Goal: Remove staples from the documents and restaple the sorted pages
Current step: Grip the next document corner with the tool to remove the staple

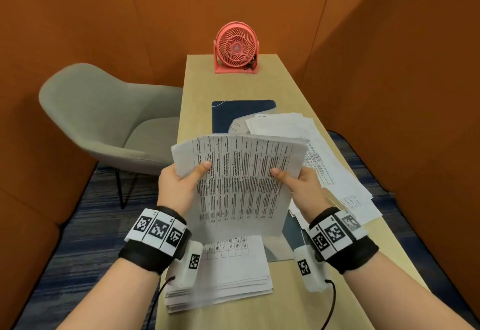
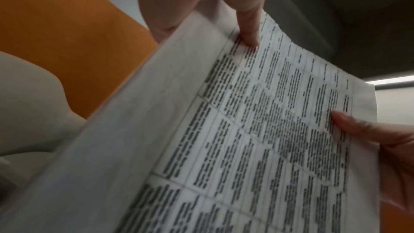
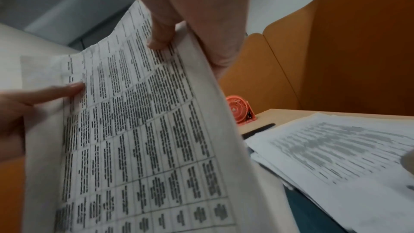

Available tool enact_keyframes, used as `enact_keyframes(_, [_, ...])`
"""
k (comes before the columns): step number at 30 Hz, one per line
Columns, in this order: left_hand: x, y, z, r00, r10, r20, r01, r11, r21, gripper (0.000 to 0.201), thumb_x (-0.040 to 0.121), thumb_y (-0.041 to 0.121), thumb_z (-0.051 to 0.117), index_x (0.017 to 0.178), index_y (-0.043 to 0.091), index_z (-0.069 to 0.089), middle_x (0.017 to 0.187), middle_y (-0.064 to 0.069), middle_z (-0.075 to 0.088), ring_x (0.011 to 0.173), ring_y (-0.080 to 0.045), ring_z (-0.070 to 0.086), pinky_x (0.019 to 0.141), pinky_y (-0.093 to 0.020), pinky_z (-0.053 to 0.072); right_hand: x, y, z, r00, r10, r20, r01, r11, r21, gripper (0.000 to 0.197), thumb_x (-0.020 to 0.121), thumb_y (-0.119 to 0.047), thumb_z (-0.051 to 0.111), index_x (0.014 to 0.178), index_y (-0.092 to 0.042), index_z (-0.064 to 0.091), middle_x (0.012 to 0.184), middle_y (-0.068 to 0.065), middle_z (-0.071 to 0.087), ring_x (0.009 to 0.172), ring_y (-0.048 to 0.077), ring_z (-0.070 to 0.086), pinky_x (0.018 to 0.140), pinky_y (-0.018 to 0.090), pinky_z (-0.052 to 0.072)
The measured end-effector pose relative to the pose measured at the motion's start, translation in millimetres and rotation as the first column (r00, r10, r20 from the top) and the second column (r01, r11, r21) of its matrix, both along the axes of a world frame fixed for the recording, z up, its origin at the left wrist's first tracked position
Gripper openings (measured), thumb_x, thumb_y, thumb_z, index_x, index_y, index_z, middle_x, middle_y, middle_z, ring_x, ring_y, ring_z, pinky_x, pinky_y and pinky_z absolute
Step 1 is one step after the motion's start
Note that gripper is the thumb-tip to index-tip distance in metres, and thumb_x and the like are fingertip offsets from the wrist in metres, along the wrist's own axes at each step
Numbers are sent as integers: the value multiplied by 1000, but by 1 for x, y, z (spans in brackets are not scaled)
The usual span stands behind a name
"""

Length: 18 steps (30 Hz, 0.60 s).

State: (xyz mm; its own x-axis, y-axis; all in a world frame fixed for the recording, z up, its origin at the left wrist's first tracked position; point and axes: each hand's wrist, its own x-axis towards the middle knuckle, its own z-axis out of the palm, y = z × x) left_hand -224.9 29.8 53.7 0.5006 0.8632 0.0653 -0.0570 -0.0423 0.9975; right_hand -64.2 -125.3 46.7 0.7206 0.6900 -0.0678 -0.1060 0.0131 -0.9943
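Both hands hold a white printed sheaf of table-filled pages (image 1: 239, 184) upright above the near part of the light wooden tabletop (image 1: 197, 88). The left hand (image 1: 179, 187) has its grip on the sheaf's left edge, thumb on the front; the right hand (image 1: 304, 189) grasps the right edge likewise. Below lies a near stack of white printed papers (image 1: 233, 272); a looser spread of white papers (image 1: 324, 155) lies to the right, over a dark blue mat (image 1: 233, 111). A pink desk fan (image 1: 236, 46) stands at the far end.
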Motion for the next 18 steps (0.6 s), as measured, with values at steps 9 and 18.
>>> enact_keyframes(9, [-2, 4, -2, 955, 246, -166, -207, 952, 223, 88, 71, 8, 77, 140, 25, 26, 134, -7, 46, 123, -22, 44, 107, -36, 32, -7, 4, 0, 997, 4, 80, 1, 998, -64, 13, 89, -10, 59, 91, -21, 65, 94, 0, 70, 93, 20, 67, 84, 38, 54])
enact_keyframes(18, [25, -17, 22, 955, 78, -285, 228, 421, 878, 33, 82, 37, 50, 115, 35, 53, 129, -2, 55, 110, -19, 52, 104, -51, 19, -16, 7, -1, 996, 44, 83, -40, 998, -54, 11, 89, -13, 59, 94, -19, 67, 90, -1, 72, 86, 16, 69, 71, 28, 56])
